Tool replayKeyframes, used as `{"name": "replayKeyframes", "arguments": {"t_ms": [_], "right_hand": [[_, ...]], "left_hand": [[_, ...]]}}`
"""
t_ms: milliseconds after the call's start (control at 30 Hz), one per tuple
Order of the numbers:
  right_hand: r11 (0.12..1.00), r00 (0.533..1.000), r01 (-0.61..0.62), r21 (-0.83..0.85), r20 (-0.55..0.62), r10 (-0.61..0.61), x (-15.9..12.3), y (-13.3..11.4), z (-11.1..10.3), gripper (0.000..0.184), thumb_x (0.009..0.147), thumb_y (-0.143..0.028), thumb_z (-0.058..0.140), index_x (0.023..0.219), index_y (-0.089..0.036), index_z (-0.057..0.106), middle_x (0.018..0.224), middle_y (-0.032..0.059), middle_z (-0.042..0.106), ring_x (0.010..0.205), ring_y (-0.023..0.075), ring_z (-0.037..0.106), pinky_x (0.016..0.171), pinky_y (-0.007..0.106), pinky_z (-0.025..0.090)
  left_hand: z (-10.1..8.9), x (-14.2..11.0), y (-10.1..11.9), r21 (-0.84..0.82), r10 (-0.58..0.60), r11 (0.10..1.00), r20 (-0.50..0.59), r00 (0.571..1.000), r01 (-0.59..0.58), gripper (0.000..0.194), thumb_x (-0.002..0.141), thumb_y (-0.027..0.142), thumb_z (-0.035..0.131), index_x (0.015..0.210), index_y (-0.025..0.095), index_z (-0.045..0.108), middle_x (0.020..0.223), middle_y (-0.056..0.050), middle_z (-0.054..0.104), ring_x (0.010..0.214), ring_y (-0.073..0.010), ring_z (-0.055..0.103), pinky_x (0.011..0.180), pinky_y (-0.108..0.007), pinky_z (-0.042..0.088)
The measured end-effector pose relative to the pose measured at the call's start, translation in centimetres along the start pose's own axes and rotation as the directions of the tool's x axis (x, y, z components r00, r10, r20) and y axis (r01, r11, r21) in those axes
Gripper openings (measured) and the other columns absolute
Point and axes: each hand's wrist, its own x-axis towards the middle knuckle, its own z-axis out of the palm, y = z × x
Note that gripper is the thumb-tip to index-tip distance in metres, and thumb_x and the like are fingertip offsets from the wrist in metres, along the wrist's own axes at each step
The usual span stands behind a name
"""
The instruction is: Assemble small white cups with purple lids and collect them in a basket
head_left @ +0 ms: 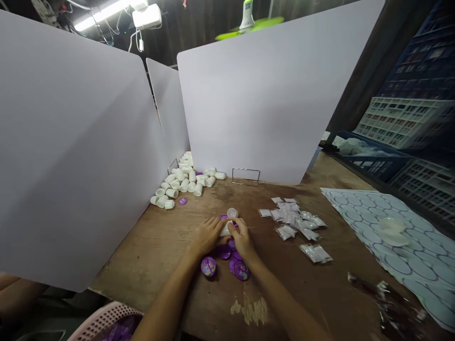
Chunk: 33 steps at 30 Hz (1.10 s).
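Between my hands, over the middle of the table, is a small white plastic cup (226,230) lying on its side. My left hand (207,235) has its fingers closed round the cup's left side. My right hand (243,240) grips the other side, its thumb pressed on the cup. My fingers hide part of the cup. Several purple lids (241,270) lie under and in front of my hands. One purple printed lid (208,266) sits apart near my left wrist. Just beyond my fingers stands another whitish cup (232,212).
White cups (185,182) are piled at the back left, by white partition panels (256,104). Small clear packets (289,215) lie to the right, before a circle-patterned sheet (387,237). A pink basket (103,322) with purple items stands below the table's front edge.
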Motion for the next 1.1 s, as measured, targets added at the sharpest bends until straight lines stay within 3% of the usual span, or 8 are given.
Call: {"name": "replayKeyframes", "arguments": {"t_ms": [167,367,600,700,833,967,1033,1100], "right_hand": [[0.997,0.988,0.04,-0.062,-0.149,-0.049,-0.2,-1.0,-0.2,0.026,0.086,-0.039,0.054,0.098,-0.019,0.064,0.098,0.0072,0.058,0.093,0.0218,0.057,0.087,0.039,0.049],[0.961,0.977,0.065,-0.268,-0.177,-0.116,1.9,0.6,-3.3,0.028,0.083,-0.034,0.057,0.106,-0.019,0.062,0.103,0.0084,0.055,0.097,0.0235,0.057,0.09,0.042,0.049],[0.72,0.999,-0.013,-0.693,-0.032,-0.012,3.1,3.3,-7.5,0.034,0.08,-0.021,0.062,0.112,-0.012,0.059,0.114,0.0166,0.056,0.105,0.0294,0.056,0.091,0.042,0.047],[0.621,0.998,-0.046,-0.783,-0.009,0.062,2.8,2.5,-8.5,0.038,0.082,-0.021,0.062,0.117,-0.01,0.058,0.119,0.0187,0.057,0.11,0.0316,0.054,0.093,0.042,0.046],[0.542,0.999,-0.045,-0.839,-0.04,0.021,0.8,0.4,-7.9,0.037,0.088,-0.024,0.054,0.124,-0.013,0.057,0.13,0.0177,0.054,0.118,0.035,0.049,0.096,0.047,0.044],[0.616,0.971,0.168,-0.769,0.238,0.032,-3.4,-1.0,-5.2,0.042,0.094,-0.031,0.048,0.134,-0.021,0.053,0.142,0.0158,0.049,0.128,0.0349,0.044,0.101,0.054,0.041],[0.617,0.918,0.273,-0.739,0.391,0.063,-5.3,-1.1,-3.9,0.053,0.091,-0.038,0.054,0.142,-0.028,0.044,0.152,0.0136,0.039,0.135,0.039,0.037,0.1,0.061,0.039],[0.591,0.892,0.321,-0.74,0.445,0.073,-6.4,-1.0,-3.1,0.055,0.09,-0.038,0.057,0.143,-0.028,0.044,0.154,0.0131,0.038,0.137,0.0403,0.034,0.1,0.063,0.037]], "left_hand": [[0.3,-0.7,-1.1,-0.065,-0.098,0.994,-0.08,0.992,0.093,0.036,0.092,0.042,0.052,0.117,0.017,0.057,0.104,-0.013,0.07,0.095,-0.0273,0.066,0.082,-0.039,0.051],[0.2,-1.7,-3.1,-0.162,-0.281,0.953,-0.174,0.944,0.254,0.037,0.09,0.043,0.055,0.12,0.02,0.056,0.106,-0.01,0.069,0.097,-0.0253,0.065,0.086,-0.038,0.051],[0.7,-1.6,-3.3,-0.111,-0.279,0.959,-0.192,0.941,0.262,0.044,0.091,0.044,0.055,0.127,0.017,0.053,0.113,-0.013,0.067,0.102,-0.0263,0.064,0.089,-0.038,0.05],[0.9,-1.6,-3.9,-0.029,-0.292,0.956,-0.219,0.931,0.293,0.05,0.091,0.043,0.055,0.134,0.018,0.05,0.12,-0.014,0.066,0.107,-0.0279,0.061,0.093,-0.041,0.047],[1.3,-1.4,-4.9,0.036,-0.36,0.926,-0.219,0.907,0.376,0.048,0.094,0.037,0.052,0.139,0.022,0.047,0.132,-0.013,0.062,0.123,-0.0297,0.054,0.108,-0.052,0.033],[2.0,-1.1,-5.4,0.052,-0.455,0.882,-0.169,0.874,0.469,0.048,0.094,0.033,0.05,0.141,0.028,0.045,0.152,-0.011,0.045,0.146,-0.0312,0.029,0.116,-0.063,0.015],[2.3,-0.9,-5.1,0.043,-0.497,0.861,-0.137,0.857,0.507,0.055,0.094,0.038,0.051,0.146,0.027,0.039,0.158,-0.012,0.034,0.149,-0.0324,0.021,0.116,-0.065,0.014],[2.3,-0.9,-4.5,0.02,-0.529,0.844,-0.126,0.839,0.535,0.058,0.095,0.039,0.047,0.149,0.023,0.035,0.16,-0.016,0.03,0.149,-0.0322,0.022,0.115,-0.064,0.016]]}}
